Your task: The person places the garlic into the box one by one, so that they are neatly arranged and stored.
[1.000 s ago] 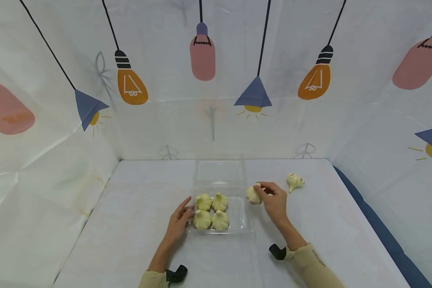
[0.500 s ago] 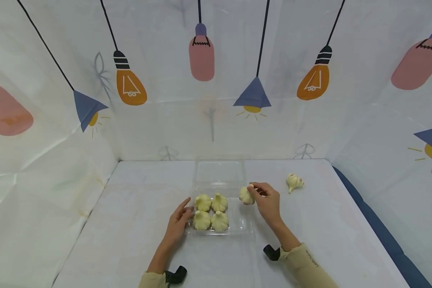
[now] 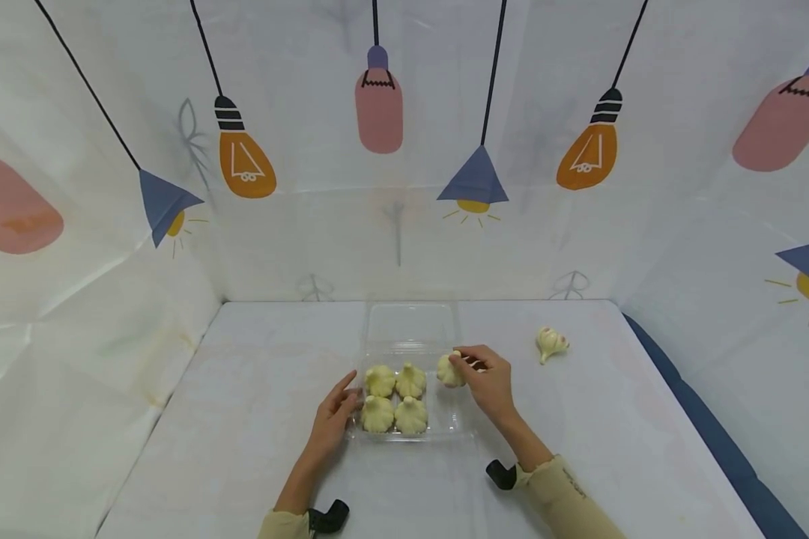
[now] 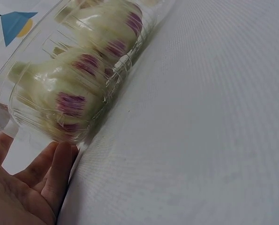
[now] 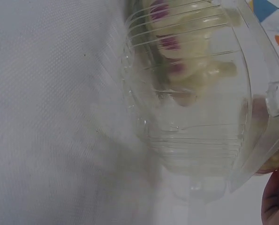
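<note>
A clear plastic clamshell box lies on the table, its lid folded open toward the back. Several garlic bulbs fill the box's left part, stems up. My right hand pinches another garlic bulb above the box's right rear part. In the right wrist view, only part of that hand shows, beyond the box's clear wall. My left hand rests its extended fingers against the box's left side. Purple-streaked bulbs show through the wall in the left wrist view, close to the left fingertips.
One loose garlic bulb lies at the back right of the white table. A white sheet printed with lamps surrounds the table's back and sides. Dark blue material shows along the right edge.
My right hand has moved left with its garlic bulb, from beside the box to over its right part. The left hand has stayed at the box's left side.
</note>
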Demonstrator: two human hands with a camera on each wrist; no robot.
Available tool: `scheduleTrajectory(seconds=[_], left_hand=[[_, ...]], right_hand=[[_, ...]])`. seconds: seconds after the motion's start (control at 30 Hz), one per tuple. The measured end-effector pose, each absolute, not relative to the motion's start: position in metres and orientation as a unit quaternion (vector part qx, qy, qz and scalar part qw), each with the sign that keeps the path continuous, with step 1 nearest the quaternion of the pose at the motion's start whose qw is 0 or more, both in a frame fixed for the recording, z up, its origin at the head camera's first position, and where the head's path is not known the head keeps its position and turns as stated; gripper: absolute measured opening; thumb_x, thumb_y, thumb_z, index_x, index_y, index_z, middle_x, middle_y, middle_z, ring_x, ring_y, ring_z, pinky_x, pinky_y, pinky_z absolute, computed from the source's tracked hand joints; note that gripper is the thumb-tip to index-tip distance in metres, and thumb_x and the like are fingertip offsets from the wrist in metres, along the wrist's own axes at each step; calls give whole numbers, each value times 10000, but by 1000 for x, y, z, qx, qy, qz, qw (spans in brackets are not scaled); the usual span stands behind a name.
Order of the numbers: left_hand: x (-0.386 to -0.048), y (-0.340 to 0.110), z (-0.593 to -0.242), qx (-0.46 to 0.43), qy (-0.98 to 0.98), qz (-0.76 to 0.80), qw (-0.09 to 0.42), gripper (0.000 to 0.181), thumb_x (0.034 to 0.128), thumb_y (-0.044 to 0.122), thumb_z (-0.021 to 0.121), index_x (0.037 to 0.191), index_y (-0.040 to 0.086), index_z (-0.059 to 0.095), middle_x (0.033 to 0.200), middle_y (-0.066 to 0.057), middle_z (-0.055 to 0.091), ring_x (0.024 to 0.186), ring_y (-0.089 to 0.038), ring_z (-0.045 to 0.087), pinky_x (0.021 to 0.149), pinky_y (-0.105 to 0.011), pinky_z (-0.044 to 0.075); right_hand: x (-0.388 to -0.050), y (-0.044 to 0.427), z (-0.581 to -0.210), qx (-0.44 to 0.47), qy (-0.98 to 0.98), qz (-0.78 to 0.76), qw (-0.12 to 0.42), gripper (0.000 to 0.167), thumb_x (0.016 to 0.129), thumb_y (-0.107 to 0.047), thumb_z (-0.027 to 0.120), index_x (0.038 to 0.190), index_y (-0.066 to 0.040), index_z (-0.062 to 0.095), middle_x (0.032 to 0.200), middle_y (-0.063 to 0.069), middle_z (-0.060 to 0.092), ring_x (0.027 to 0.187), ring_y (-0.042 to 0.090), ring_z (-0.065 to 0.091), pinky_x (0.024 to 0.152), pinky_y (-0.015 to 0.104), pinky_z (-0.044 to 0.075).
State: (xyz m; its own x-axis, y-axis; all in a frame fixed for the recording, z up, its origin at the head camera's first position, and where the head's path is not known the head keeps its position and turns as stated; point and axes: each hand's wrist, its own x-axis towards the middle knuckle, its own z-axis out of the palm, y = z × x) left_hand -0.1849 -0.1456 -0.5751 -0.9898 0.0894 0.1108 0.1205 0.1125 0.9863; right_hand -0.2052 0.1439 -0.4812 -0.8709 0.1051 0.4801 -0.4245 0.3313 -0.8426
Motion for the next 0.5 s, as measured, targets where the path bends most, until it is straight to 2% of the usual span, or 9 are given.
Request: scheduleTrajectory(seconds=[0.17, 0.33, 0.5], left_hand=[[-182, -144, -574, -69, -753, -654, 19, 439, 1040, 178, 477, 1465, 78, 429, 1203, -233, 590, 1020, -337, 618, 795, -303, 492], [-184, -145, -574, -75, -752, -654, 21, 444, 1038, 136, 473, 1468, 43, 410, 1207, -257, 586, 1011, -341, 626, 792, -297, 496], [-183, -145, -570, -79, -751, -655, 19, 439, 1033, 91, 468, 1457, -4, 402, 1187, -280, 587, 1003, -359, 618, 786, -300, 496]], right_hand=[[-218, 147, -505, 101, -785, 569, 222, 142, 811, -42, 784, 935, 14, 747, 876, 113, 711, 716, 258, 612, 596, 210, 469], [-225, 150, -519, 100, -787, 570, 213, 152, 822, -142, 794, 949, -65, 766, 891, 7, 718, 739, 147, 617, 639, 215, 488], [-227, 151, -524, 106, -786, 571, 209, 145, 822, -169, 797, 941, -87, 774, 878, -36, 720, 737, 152, 625, 639, 234, 495]])
